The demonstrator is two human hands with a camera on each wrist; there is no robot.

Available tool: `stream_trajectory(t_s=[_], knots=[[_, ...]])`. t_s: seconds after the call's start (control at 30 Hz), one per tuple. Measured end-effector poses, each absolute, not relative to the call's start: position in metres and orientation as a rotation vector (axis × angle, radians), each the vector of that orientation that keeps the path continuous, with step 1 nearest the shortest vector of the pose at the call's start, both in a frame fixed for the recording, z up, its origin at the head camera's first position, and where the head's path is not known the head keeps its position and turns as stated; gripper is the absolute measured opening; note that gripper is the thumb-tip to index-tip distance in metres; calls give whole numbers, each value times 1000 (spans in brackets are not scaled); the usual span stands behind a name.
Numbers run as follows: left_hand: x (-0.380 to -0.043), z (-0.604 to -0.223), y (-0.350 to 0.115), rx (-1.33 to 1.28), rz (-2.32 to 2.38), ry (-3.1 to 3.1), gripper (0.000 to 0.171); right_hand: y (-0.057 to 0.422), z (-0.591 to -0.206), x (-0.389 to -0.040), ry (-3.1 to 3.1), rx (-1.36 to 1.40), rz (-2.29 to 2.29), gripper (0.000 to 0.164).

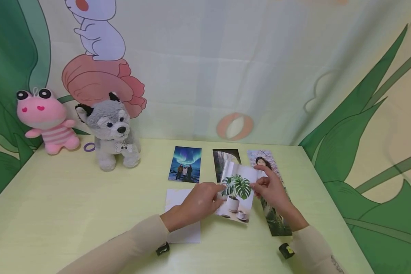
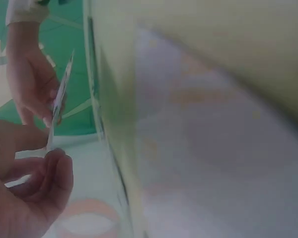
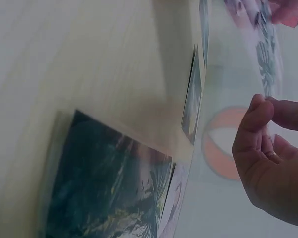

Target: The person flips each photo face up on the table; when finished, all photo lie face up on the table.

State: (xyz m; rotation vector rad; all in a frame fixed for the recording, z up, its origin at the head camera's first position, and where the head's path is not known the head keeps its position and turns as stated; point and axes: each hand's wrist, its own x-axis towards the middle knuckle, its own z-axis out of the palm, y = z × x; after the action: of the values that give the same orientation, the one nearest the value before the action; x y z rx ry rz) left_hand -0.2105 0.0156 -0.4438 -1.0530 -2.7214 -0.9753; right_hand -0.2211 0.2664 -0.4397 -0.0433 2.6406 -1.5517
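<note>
Both hands hold one photo print of a potted monstera, raised and tilted above the table. My left hand pinches its left edge between thumb and fingers. At the right edge, my right hand pinches it, with the index finger extended along the upper part. In the left wrist view the print shows nearly edge-on between the two hands. The right wrist view has the thumb and finger closed on its edge. Behind the raised print, a dark waterfall-like photo is partly covered.
An aurora photo lies left of centre, with a pale sheet below it, partly under my left arm. Under my right hand are a portrait photo and a dark green photo. A plush husky and pink plush frog sit at back left.
</note>
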Motion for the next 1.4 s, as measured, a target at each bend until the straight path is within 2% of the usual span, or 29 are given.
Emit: stream_trajectory(t_s=[0.3, 0.47, 0.83, 1.27, 1.4], knots=[[-198, -453, 22, -1091, -927, -2977, 41, 266, -444, -218, 2690, -145, -1282, 56], [-191, -457, 27, -1032, -725, -3132, 55, 262, -447, -216, 2714, -137, -1135, 55], [-188, -461, 39, -1039, -643, -3282, 69, 260, -451, -216, 2723, -119, -1010, 53], [-182, -462, 46, -1109, -459, -3235, 51, 258, -459, -222, 2745, -158, -873, 54], [-181, -461, 48, -1111, -426, -3229, 51, 258, -460, -223, 2741, -149, -824, 59]])
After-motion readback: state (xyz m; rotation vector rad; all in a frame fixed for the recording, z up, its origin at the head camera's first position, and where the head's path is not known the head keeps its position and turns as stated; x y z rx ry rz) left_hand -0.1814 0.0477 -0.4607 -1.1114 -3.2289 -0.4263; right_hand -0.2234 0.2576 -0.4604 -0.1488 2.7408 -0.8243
